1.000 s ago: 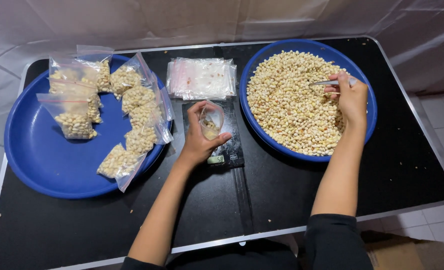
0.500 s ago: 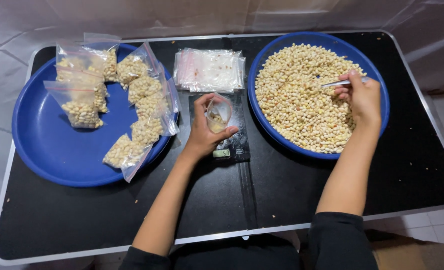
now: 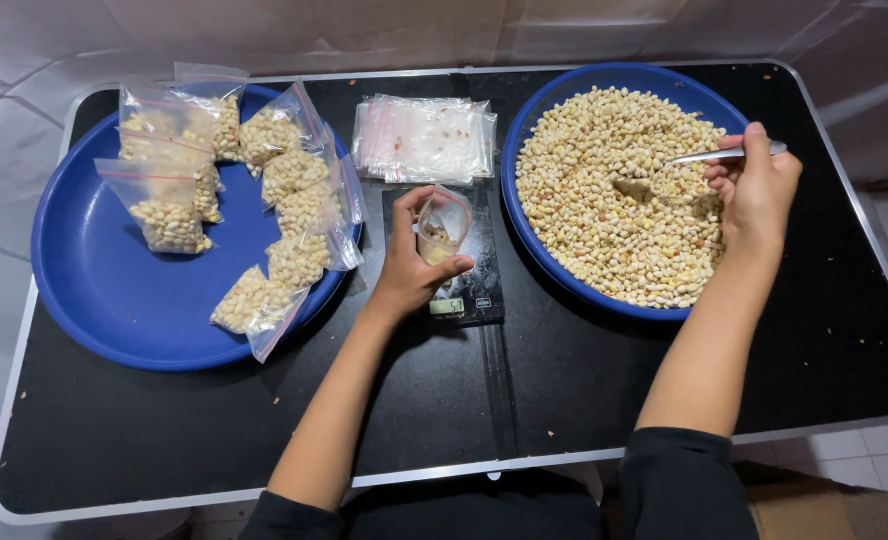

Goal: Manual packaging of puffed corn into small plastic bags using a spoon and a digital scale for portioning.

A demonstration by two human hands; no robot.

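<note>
Left hand (image 3: 411, 268) curled around a small clear plastic zip bag (image 3: 441, 228), fingers and thumb pinching its sides just below the mouth, so the grip is clamped on the bag and keeps it upright and gaping. Bag partly filled with pale kernels, resting on a small black digital scale (image 3: 456, 268) in the middle of the black folding counter (image 3: 464, 400). Probably light, thin, limp and a little slick; likely to slump or spill if released, so best taken near the rim, where the film can be spread.

Right hand (image 3: 754, 188) closed around a slim metal spoon (image 3: 716, 155), grip tight on the handle, bowl end reaching over the kernels; whether loaded, cannot tell. Spoon stiff and light, easy to steer from its far end.

Below it, a large round blue plastic basin (image 3: 524, 140) heaped with loose beige kernels (image 3: 614, 190), small, hard, prone to rolling. Behind the scale, a flat stack of empty clear zip bags (image 3: 424, 138). At far left, a second wide blue basin (image 3: 94, 300) carrying several filled, sealed bags (image 3: 294, 215), some leaning over its rim.
</note>
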